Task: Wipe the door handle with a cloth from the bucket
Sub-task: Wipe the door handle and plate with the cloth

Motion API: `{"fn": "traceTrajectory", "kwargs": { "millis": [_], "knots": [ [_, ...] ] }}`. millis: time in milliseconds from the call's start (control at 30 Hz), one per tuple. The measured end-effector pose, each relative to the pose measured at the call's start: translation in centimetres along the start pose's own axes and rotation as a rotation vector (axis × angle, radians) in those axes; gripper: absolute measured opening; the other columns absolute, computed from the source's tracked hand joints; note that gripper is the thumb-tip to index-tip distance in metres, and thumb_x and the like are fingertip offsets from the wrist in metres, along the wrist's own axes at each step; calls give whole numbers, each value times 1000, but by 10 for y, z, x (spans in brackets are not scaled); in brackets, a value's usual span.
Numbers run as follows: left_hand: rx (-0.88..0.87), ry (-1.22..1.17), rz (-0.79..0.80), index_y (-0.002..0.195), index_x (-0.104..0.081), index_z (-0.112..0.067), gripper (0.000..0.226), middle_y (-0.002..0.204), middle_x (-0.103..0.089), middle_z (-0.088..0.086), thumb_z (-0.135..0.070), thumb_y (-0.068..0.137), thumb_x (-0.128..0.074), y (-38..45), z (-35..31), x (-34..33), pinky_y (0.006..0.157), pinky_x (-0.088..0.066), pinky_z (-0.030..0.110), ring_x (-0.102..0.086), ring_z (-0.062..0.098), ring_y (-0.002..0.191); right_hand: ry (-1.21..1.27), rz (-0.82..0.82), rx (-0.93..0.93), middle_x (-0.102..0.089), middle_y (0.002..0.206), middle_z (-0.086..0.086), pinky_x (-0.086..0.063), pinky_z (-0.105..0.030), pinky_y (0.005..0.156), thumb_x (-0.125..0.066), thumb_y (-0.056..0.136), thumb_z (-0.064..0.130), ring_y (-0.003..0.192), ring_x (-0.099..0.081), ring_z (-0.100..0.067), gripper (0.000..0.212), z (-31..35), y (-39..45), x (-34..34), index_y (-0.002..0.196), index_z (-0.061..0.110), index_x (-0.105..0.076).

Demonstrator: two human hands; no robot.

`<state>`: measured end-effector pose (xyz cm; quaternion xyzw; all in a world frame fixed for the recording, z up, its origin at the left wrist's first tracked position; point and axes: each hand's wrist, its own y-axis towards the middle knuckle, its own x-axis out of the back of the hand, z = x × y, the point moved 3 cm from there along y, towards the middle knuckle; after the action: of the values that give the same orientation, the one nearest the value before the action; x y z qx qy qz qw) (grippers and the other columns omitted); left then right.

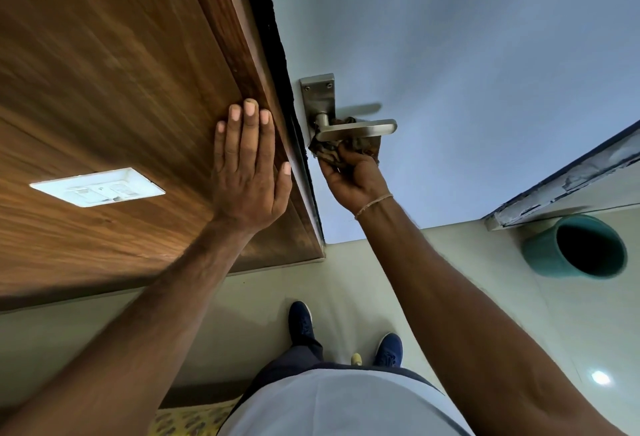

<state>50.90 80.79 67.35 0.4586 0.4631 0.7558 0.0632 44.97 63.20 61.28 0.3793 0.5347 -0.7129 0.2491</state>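
Gripping a soft, limp cloth (341,150) bunched at the door handle's (356,129) six o'clock, the right hand (353,176) wipes; left hand (247,172) rests flat, empty.

Home interior: wood-panelled wall (104,72) with switch plate (97,187), tiled floor (450,297), pale door (450,54).

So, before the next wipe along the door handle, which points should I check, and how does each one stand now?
1. Cloth held in right hand: ok.
2. Cloth touching the door handle: ok, pressed under the lever.
3. Left hand bracing flat on the wooden panel: ok.
4. Top of the lever covered by cloth: not ok, it is bare.
5. Cloth damp enough: cannot tell.
6. Bucket on the floor by the door: ok.
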Motion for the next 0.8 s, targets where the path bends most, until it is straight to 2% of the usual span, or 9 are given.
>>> {"fn": "traceTrajectory", "kwargs": {
  "millis": [100, 233, 300, 367, 467, 567, 600, 700, 800],
  "knots": [
    [-17, -16, 0, 168, -21, 1, 75, 173, -20, 18, -35, 107, -44, -1, 1, 3, 135, -20, 52, -8, 32, 167, 144, -23, 20, -66, 135, -23, -44, -48, 118, -44, 109, -4, 147, -50, -36, 33, -5, -2, 5, 100, -2, -76],
    [-55, -3, 13, 168, -21, 0, 75, 179, -7, 12, -35, 107, -46, 0, 5, 5, 136, -17, 50, -8, 32, 167, 132, -2, 18, -70, 125, -24, -43, -47, 120, -43, 109, -3, 146, -51, -36, 23, -10, -2, -4, 110, -2, -66],
    [-49, 0, 11, 168, -20, 0, 75, 179, -6, 11, -35, 106, -46, 1, 4, 6, 135, -18, 51, -7, 31, 167, 64, -7, 53, -65, 136, -27, -43, -50, 120, -42, 108, -6, 144, -53, -39, 24, -11, -2, -10, 114, -1, -65],
    [-38, 0, 8, 168, -20, 0, 76, 178, -8, 12, -35, 106, -46, 1, 4, 6, 135, -19, 51, -8, 32, 167, -10, -55, 120, -63, 137, -25, -52, -51, 112, -43, 106, -10, 133, -61, -40, 27, -9, 1, -10, 117, 0, -66],
    [-22, 4, 2, 168, -20, 1, 77, 176, -13, 16, -35, 106, -47, 0, 2, 4, 135, -18, 52, -7, 32, 167, -128, -100, 198, -69, 119, -25, -67, -45, 82, -47, 103, -15, 99, -72, -36, 38, -5, -1, -7, 138, -7, -57],
    [3, 13, 7, 168, -19, 2, 76, 173, -18, 21, -36, 107, -45, -1, 0, 1, 135, -20, 54, -7, 33, 167, -278, -123, 274, -73, 98, -19, -68, -40, 69, -53, 97, -19, 80, -73, -31, 36, -4, -8, -7, 127, -2, -64],
    [8, 9, 14, 168, -18, 2, 76, 172, -19, 22, -37, 108, -44, -1, 0, 0, 135, -20, 54, -7, 33, 167, -355, -133, 316, -75, 97, -17, -68, -41, 68, -57, 93, -21, 79, -74, -31, 38, -5, -9, -7, 118, 5, -68],
    [12, 6, 19, 168, -18, 2, 75, 172, -20, 23, -37, 108, -43, -1, -1, 0, 135, -20, 55, -8, 34, 167, -662, -213, 409, -81, 100, -10, -66, -54, 84, -67, 80, -15, 92, -78, -32, 43, -16, -8, -2, 106, 17, -78],
    [-10, 3, 25, 168, -19, 2, 75, 173, -20, 22, -35, 108, -45, 0, 0, 3, 135, -19, 53, -8, 33, 167, -386, -199, 282, -77, 113, -24, -67, -43, 69, -56, 91, -19, 86, -77, -39, 44, -25, -11, -6, 127, 2, -68]
  ]
}}
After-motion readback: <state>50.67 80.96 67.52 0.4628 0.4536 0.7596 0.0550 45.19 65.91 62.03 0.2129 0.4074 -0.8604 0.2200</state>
